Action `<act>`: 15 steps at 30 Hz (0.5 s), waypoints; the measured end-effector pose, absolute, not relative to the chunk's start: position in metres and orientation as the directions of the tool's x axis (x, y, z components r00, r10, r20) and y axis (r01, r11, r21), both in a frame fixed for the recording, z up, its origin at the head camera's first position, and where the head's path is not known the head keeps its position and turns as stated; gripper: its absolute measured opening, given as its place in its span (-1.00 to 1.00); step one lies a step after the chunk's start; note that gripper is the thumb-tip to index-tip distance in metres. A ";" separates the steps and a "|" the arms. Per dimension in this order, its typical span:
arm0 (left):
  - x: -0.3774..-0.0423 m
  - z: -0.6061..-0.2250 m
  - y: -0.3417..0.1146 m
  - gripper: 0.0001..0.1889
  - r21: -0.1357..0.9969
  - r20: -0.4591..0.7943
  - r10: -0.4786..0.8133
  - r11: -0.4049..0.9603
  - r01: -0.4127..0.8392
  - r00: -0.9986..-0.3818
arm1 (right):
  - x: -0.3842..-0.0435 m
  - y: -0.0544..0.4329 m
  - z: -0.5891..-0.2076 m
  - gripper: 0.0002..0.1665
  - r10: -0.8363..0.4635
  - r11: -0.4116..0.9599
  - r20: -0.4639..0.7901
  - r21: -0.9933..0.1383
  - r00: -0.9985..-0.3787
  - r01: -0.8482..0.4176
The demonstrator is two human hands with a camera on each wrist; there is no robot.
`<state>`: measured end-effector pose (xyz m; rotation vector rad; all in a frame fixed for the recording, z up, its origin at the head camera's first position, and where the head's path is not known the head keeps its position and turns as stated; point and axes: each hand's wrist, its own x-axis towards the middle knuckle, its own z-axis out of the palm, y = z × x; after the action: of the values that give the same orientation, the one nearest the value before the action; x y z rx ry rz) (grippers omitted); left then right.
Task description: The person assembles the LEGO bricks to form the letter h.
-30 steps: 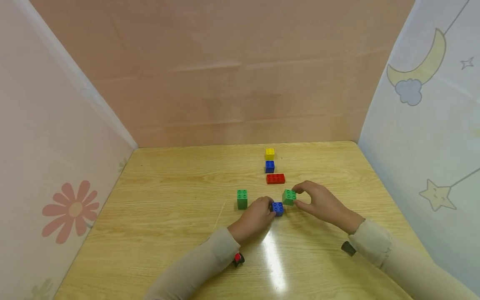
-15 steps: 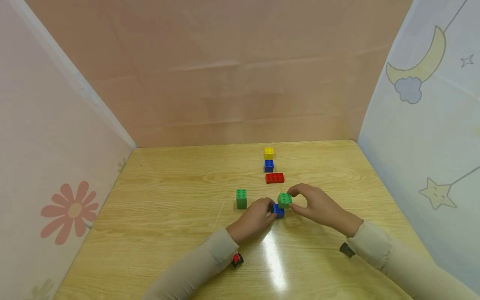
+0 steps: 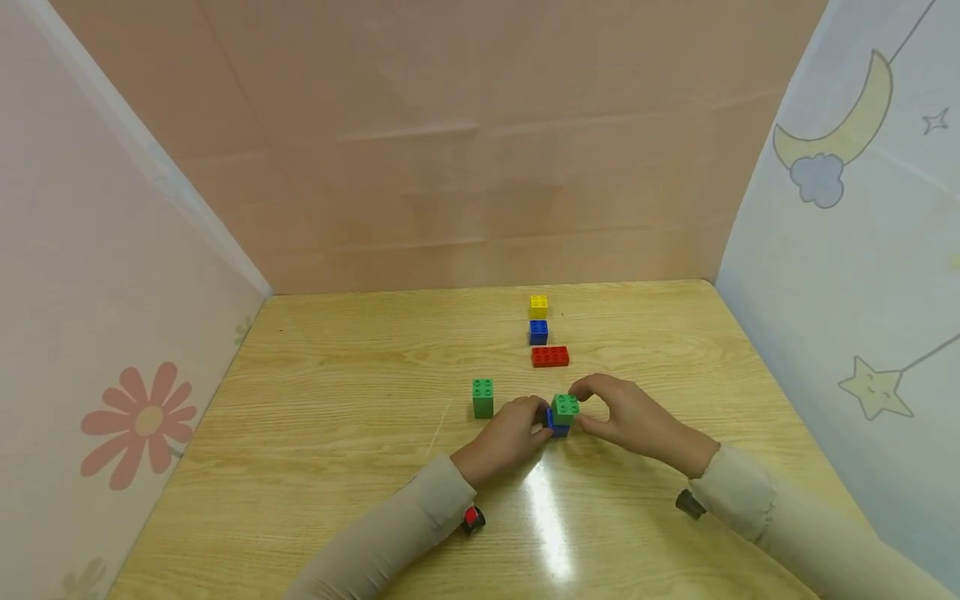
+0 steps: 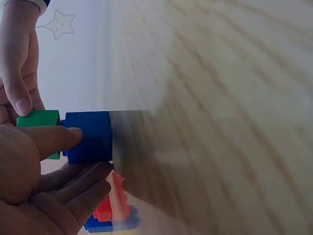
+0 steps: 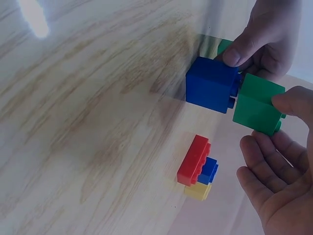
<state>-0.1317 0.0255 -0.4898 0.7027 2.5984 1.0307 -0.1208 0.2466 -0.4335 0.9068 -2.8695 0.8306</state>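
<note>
My left hand (image 3: 512, 433) grips a blue toy brick (image 5: 210, 83) that stands on the table, thumb on one side and fingers on the other. Right above it, my right hand (image 3: 637, 412) pinches a square green brick (image 5: 259, 104) between thumb and fingers. In the right wrist view the green brick sits slightly tilted over the blue one's studs, with a narrow gap showing along part of the joint. From the left wrist the green brick (image 4: 39, 117) appears close against those studs, partly behind my left thumb.
A taller green brick (image 3: 483, 398) stands left of my left hand. Farther back are a long red brick (image 3: 551, 357), another blue brick (image 3: 538, 332) and a yellow brick (image 3: 538, 306), in a row. Cloth walls rise behind and beside the wooden table (image 3: 360, 358).
My right hand has brought the green brick left and toward me, from beside the blue brick to over it. My left hand keeps hold of the blue brick nearly in place.
</note>
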 end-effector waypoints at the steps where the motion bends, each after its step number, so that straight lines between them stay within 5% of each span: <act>1: -0.131 -0.490 0.025 -0.67 0.699 -0.061 0.525 0.629 0.340 -0.849 | -0.121 0.246 -0.434 -0.60 -0.528 0.690 0.169 -0.486 -0.832 -0.536; 15: -0.131 -0.490 0.023 -0.67 0.706 -0.044 0.538 0.613 0.355 -0.842 | -0.122 0.245 -0.439 -0.59 -0.548 0.665 0.185 -0.496 -0.816 -0.559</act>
<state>-0.1315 0.0230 -0.4902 0.7310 2.5875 1.0521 -0.1218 0.2450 -0.4387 0.9466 -2.8484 0.8595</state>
